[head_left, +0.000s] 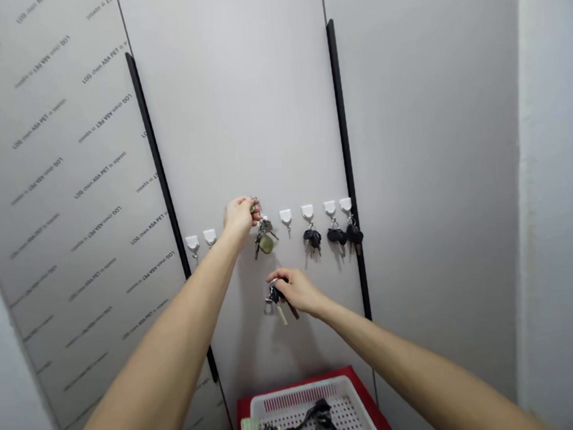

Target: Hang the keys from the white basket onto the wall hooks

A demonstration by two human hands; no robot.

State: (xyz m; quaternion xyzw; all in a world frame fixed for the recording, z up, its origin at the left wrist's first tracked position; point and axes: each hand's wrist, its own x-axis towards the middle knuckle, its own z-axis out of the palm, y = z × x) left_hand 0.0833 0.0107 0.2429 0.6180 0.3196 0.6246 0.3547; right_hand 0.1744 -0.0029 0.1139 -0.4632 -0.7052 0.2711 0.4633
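Observation:
A row of small white wall hooks (285, 216) runs across a white cabinet door. My left hand (239, 215) is raised to one hook, its fingers pinched on the ring of a key bunch with a green fob (265, 241) that hangs there. Lower down, my right hand (297, 290) is closed on another bunch of keys (276, 301), its blades dangling below my fingers. Three hooks to the right carry black car keys (336, 235). Two hooks at the left (201, 240) are bare.
A white perforated basket (303, 399) with several keys and a green fob stands on a red surface (362, 389) below. Black vertical handles (346, 163) edge the doors. A film-covered panel (54, 195) is at the left, a white wall at the right.

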